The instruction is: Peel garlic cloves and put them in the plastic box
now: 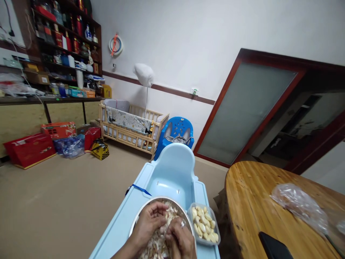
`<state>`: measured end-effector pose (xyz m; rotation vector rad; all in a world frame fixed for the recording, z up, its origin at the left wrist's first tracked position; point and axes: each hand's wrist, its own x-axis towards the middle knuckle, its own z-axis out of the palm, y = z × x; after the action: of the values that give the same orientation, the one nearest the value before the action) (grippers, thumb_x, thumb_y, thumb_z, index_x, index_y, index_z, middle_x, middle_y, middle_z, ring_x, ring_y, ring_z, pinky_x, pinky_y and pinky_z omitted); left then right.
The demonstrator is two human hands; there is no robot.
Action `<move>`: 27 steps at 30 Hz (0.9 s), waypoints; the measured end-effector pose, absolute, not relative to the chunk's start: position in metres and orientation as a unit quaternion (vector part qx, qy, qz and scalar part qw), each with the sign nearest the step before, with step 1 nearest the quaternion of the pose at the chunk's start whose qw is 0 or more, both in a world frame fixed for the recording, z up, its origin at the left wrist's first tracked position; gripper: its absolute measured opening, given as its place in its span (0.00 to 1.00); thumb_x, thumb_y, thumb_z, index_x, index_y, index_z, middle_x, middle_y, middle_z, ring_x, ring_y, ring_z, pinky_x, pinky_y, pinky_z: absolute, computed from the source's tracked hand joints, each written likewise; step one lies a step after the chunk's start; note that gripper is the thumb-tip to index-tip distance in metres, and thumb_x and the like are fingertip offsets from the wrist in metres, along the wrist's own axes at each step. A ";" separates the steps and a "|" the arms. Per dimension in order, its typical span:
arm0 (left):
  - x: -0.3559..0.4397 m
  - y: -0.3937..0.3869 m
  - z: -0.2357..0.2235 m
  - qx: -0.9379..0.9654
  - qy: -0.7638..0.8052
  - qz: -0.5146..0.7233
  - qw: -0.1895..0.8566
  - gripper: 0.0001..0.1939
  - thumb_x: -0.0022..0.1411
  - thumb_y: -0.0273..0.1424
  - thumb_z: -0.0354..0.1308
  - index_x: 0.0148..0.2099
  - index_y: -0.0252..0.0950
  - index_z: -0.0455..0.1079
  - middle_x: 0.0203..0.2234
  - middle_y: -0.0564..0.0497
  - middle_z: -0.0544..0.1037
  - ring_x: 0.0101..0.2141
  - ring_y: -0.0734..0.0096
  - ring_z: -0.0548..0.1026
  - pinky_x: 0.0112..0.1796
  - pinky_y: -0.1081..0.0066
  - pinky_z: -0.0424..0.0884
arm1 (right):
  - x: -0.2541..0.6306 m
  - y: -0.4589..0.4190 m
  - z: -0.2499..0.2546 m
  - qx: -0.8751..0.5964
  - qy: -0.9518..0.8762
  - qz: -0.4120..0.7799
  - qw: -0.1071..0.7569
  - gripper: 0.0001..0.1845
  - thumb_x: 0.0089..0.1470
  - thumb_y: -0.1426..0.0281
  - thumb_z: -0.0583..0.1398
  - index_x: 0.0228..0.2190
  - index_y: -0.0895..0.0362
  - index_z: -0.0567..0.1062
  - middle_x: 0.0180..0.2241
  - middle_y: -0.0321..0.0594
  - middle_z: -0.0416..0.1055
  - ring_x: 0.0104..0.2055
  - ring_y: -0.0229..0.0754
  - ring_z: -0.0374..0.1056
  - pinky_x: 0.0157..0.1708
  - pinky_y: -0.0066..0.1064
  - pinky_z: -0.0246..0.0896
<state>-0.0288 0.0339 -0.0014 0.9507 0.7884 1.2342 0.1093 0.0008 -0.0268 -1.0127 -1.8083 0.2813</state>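
Note:
My left hand (150, 223) is over a round metal bowl (135, 217), its fingers curled in toward the thumb. Close beside it, my right hand (181, 235), with a ring on one finger, has its fingers pinched together. Whatever lies between the fingertips is too small and too covered to make out. Loose papery garlic skins (156, 246) fill the bowl beneath both hands. To the right of the bowl, a clear plastic container (219, 235) holds several peeled garlic cloves (204, 223).
Bowl and container rest on a light blue child's chair (172, 162) with a tray. A wooden table (248, 201) at right bears a plastic bag (299, 205) and a black phone-like object (275, 246). Behind stand a blue seat (182, 124) and a wooden crib (126, 138).

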 end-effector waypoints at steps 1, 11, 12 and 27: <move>-0.030 0.034 0.000 0.416 0.353 0.544 0.638 0.12 0.39 0.24 0.65 0.32 0.33 0.75 0.25 0.51 0.77 0.28 0.69 0.72 0.31 0.73 0.66 | 0.110 0.000 -0.027 -0.419 -0.748 0.127 0.499 0.12 0.55 0.68 0.49 0.21 0.54 0.62 0.22 0.35 0.63 0.24 0.39 0.62 0.26 0.29 0.56; -0.032 0.032 0.006 0.479 0.361 0.548 0.583 0.10 0.35 0.18 0.62 0.25 0.34 0.76 0.22 0.54 0.74 0.25 0.70 0.70 0.29 0.74 0.65 | 0.115 0.000 -0.002 -0.443 -0.707 0.233 0.500 0.08 0.51 0.70 0.58 0.21 0.55 0.72 0.21 0.35 0.70 0.25 0.39 0.67 0.27 0.27 0.62; -0.032 0.032 0.006 0.480 0.367 0.543 0.583 0.11 0.34 0.17 0.62 0.24 0.34 0.76 0.21 0.54 0.74 0.25 0.70 0.70 0.29 0.74 0.65 | 0.114 0.000 -0.001 -0.453 -0.689 0.247 0.508 0.08 0.49 0.70 0.59 0.20 0.55 0.70 0.21 0.34 0.69 0.25 0.39 0.67 0.27 0.27 0.62; -0.040 0.031 0.000 0.638 0.418 0.489 0.424 0.22 0.35 0.13 0.61 0.33 0.38 0.78 0.26 0.50 0.81 0.28 0.62 0.75 0.31 0.71 0.69 | 0.106 0.005 0.003 -0.452 -0.616 0.353 0.540 0.02 0.44 0.71 0.62 0.22 0.56 0.73 0.22 0.34 0.70 0.26 0.39 0.66 0.28 0.27 0.61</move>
<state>-0.0401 0.0309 0.0005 1.5961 1.0463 1.2229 0.1055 0.0052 0.0030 -1.0752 -1.4645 0.8385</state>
